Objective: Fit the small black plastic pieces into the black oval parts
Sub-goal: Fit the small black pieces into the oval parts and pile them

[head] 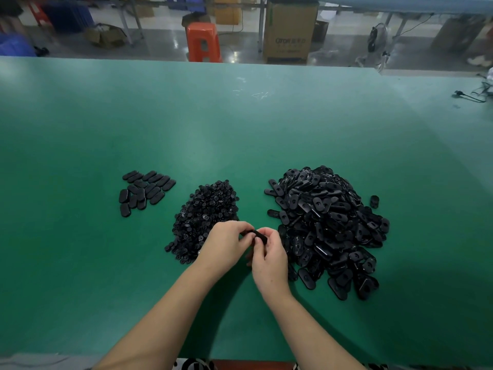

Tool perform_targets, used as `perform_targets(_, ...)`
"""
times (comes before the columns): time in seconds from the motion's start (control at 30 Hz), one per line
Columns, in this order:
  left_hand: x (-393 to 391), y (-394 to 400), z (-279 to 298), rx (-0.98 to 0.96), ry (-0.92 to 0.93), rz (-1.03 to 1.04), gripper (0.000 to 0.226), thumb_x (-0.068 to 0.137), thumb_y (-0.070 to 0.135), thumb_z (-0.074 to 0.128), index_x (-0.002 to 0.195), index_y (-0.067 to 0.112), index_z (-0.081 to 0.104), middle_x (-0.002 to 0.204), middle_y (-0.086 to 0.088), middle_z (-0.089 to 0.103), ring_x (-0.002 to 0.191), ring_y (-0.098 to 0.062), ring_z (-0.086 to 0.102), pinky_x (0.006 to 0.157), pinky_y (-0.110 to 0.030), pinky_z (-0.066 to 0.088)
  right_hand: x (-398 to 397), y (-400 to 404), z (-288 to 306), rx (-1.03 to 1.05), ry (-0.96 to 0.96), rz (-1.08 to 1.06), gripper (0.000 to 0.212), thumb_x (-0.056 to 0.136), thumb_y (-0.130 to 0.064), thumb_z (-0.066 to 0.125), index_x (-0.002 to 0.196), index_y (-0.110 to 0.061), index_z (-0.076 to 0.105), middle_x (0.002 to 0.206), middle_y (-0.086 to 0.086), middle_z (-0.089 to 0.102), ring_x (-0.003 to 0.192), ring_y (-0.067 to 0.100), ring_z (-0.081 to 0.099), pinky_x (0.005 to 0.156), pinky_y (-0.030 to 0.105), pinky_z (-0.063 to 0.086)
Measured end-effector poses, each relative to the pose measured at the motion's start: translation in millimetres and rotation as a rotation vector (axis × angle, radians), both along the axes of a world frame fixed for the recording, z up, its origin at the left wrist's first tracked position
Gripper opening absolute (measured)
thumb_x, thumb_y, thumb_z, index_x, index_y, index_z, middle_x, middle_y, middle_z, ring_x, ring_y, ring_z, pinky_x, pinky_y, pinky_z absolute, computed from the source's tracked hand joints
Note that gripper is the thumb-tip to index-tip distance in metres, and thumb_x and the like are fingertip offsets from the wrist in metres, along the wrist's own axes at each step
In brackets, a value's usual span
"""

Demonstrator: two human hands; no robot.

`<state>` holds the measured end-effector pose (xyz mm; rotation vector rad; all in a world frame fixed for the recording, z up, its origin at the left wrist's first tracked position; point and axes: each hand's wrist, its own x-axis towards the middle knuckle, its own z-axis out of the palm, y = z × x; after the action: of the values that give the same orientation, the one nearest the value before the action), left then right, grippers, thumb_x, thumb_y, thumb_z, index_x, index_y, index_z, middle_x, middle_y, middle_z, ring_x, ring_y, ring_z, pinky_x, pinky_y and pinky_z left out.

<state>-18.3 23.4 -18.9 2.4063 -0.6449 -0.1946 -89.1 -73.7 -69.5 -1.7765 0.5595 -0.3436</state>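
Both hands meet over the green table (pixel 240 129), between two black heaps. My left hand (pixel 224 245) and my right hand (pixel 269 259) together pinch one black oval part (pixel 257 234) with curled fingers; whether a small piece sits in it is hidden. A heap of small black plastic pieces (pixel 205 209) lies just behind my left hand. A much bigger heap of black oval parts (pixel 328 228) lies to the right of my right hand. A flat group of several oval parts (pixel 145 190) lies face down at the left.
One stray oval part (pixel 374 201) stands alone right of the big heap. Black cables (pixel 472 96) lie at the table's far right edge. Beyond the far edge stand an orange stool (pixel 204 41) and a cardboard box (pixel 290 30) on the floor.
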Motion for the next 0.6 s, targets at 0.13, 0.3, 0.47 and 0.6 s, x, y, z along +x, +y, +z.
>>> perform_targets(0.13, -0.5, -4.2, -0.5, -0.006, 0.007, 0.001, 0.018, 0.097, 0.024, 0.063, 0.108, 0.021, 0.077, 0.094, 0.008, 0.076, 0.084, -0.005, 0.066, 0.08, -0.022, 0.053, -1.0, -0.3, 0.5, -0.007, 0.001, -0.01, 0.019, 0.104, -0.011, 0.049, 0.107, -0.029, 0.057, 0.099, 0.0, 0.07, 0.086, 0.018, 0.069, 0.079, 0.039, 0.057)
perform_targets(0.3, -1.5, -6.7, -1.3, -0.002, -0.021, 0.0, 0.018, 0.096, 0.023, 0.064, 0.106, 0.019, 0.078, 0.092, 0.006, 0.076, 0.082, -0.006, 0.067, 0.081, -0.025, 0.055, -1.9, -1.8, 3.6, -0.05, 0.007, -0.031, 0.028, 0.103, -0.01, 0.05, 0.099, -0.037, 0.052, 0.095, -0.011, 0.067, 0.085, 0.002, 0.065, 0.072, 0.02, 0.051)
perform_targets(0.47, -3.0, -6.4, -1.6, 0.002, -0.036, -0.004, 0.018, 0.097, 0.025, 0.063, 0.107, 0.019, 0.077, 0.094, 0.005, 0.076, 0.083, -0.009, 0.067, 0.082, -0.029, 0.056, -2.1, -2.9, 2.3, -0.047, 0.014, -0.031, 0.015, 0.103, -0.011, 0.05, 0.106, -0.024, 0.057, 0.096, -0.006, 0.068, 0.083, 0.008, 0.066, 0.079, 0.042, 0.056)
perform_targets(0.6, -2.4, -5.0, -2.8, 0.005, -0.044, -0.018, 0.02, 0.098, 0.024, 0.062, 0.11, 0.016, 0.075, 0.098, 0.002, 0.073, 0.085, -0.011, 0.064, 0.084, -0.028, 0.053, -1.9, -2.6, 2.1, -0.033, 0.014, -0.025, 0.014, 0.103, -0.01, 0.05, 0.11, -0.019, 0.058, 0.099, -0.003, 0.069, 0.086, 0.011, 0.066, 0.082, 0.044, 0.055)
